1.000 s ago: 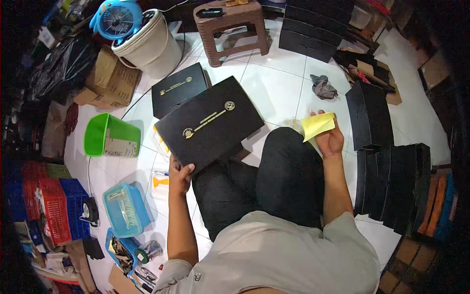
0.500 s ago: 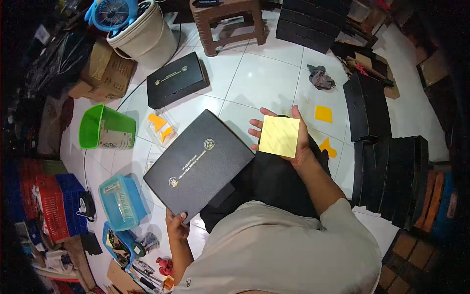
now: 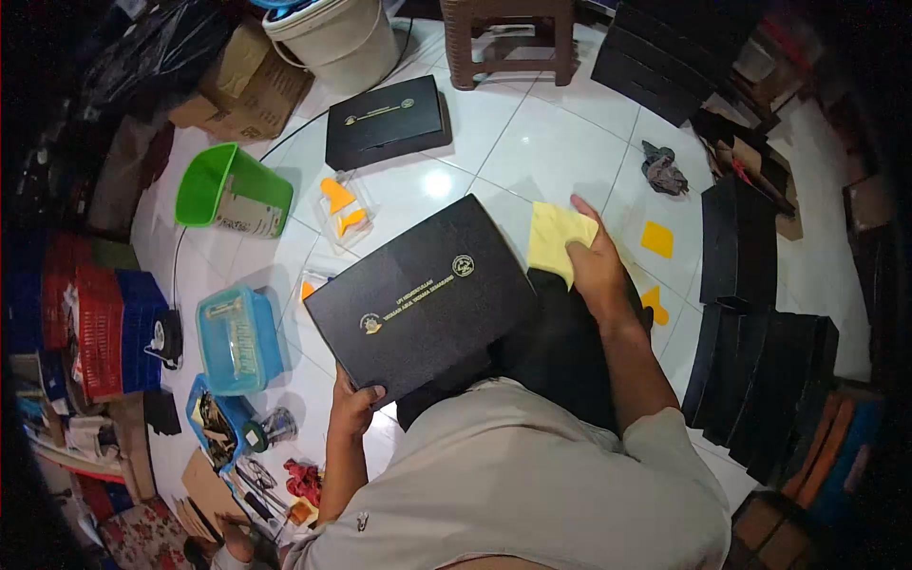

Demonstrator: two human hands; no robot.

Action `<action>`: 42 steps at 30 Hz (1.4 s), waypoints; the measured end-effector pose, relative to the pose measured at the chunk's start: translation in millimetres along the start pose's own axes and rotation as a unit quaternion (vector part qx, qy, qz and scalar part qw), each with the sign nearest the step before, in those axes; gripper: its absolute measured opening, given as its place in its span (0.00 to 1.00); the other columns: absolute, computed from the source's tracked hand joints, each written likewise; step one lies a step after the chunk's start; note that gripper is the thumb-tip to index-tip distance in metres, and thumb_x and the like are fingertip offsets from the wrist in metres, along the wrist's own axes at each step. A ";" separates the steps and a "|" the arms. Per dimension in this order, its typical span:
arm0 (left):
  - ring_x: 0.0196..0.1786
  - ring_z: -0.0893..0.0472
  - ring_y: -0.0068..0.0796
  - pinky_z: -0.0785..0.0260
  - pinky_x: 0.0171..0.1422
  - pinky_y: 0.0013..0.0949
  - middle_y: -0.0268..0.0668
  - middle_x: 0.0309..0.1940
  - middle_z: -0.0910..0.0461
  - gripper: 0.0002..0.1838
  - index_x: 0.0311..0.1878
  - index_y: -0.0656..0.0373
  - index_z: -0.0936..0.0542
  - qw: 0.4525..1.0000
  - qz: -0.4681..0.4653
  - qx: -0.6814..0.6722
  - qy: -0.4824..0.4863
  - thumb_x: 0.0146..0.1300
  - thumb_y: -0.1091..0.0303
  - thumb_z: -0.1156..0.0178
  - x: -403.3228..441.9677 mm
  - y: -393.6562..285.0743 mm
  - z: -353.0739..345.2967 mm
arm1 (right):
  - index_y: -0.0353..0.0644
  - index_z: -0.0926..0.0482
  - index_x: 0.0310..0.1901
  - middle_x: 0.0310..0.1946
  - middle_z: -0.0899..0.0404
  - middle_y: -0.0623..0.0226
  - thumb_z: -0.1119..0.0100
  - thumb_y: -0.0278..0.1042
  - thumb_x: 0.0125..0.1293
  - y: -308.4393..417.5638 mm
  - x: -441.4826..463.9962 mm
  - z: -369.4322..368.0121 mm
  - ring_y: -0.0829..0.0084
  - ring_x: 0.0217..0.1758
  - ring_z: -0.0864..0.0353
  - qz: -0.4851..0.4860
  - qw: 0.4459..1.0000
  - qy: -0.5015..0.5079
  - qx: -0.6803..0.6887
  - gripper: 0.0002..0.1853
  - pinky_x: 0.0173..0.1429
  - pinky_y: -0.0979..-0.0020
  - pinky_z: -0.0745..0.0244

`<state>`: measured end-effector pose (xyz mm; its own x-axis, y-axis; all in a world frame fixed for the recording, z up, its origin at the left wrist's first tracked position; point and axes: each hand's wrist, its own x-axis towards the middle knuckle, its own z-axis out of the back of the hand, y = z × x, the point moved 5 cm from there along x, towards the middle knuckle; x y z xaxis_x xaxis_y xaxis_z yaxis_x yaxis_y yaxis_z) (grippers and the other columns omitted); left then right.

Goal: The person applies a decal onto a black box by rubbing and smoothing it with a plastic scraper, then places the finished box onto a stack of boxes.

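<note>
A black box (image 3: 427,309) with gold lettering and two gold emblems is tilted in front of me. My left hand (image 3: 357,404) grips its near left corner, the thumb lying on top. Off the box's right edge, my right hand (image 3: 598,271) pinches a thin yellow paper square (image 3: 556,237), thumb over its face and the fingers hidden behind. A small gap separates the paper from the box. On the floor beyond my right hand lie a flat orange square (image 3: 656,239) and an orange scraper-like piece (image 3: 654,304).
Another black box (image 3: 385,123) lies ahead, near a green bin (image 3: 237,204) and a clear tray with orange pieces (image 3: 344,214). A blue basin (image 3: 237,342) stands left. Black boxes (image 3: 760,380) line the right. Another person's arm (image 3: 233,537) shows at lower left.
My right hand has turned over, from an open palm under the yellow paper to a thumb pinch on it. The black box appears higher and farther right as the view shifts.
</note>
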<state>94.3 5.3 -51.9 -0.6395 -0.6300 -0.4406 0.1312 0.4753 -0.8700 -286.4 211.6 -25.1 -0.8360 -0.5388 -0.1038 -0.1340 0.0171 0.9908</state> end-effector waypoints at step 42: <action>0.71 0.31 0.38 0.43 0.80 0.40 0.42 0.68 0.32 0.57 0.78 0.60 0.48 0.998 -0.019 0.040 -0.041 0.43 0.74 0.29 -13.7 10.7 -30.2 | 0.30 0.40 0.77 0.81 0.49 0.39 0.45 0.35 0.76 -35.4 -38.8 -158.3 0.41 0.85 0.50 0.318 0.797 0.296 -0.420 0.33 0.85 0.45 0.54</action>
<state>81.5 37.6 -48.5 -0.5808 -0.6963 -0.4217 0.1713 0.4019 -0.8995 -165.0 98.6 -42.4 -0.1616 -0.9535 0.2544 0.8278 0.0093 0.5609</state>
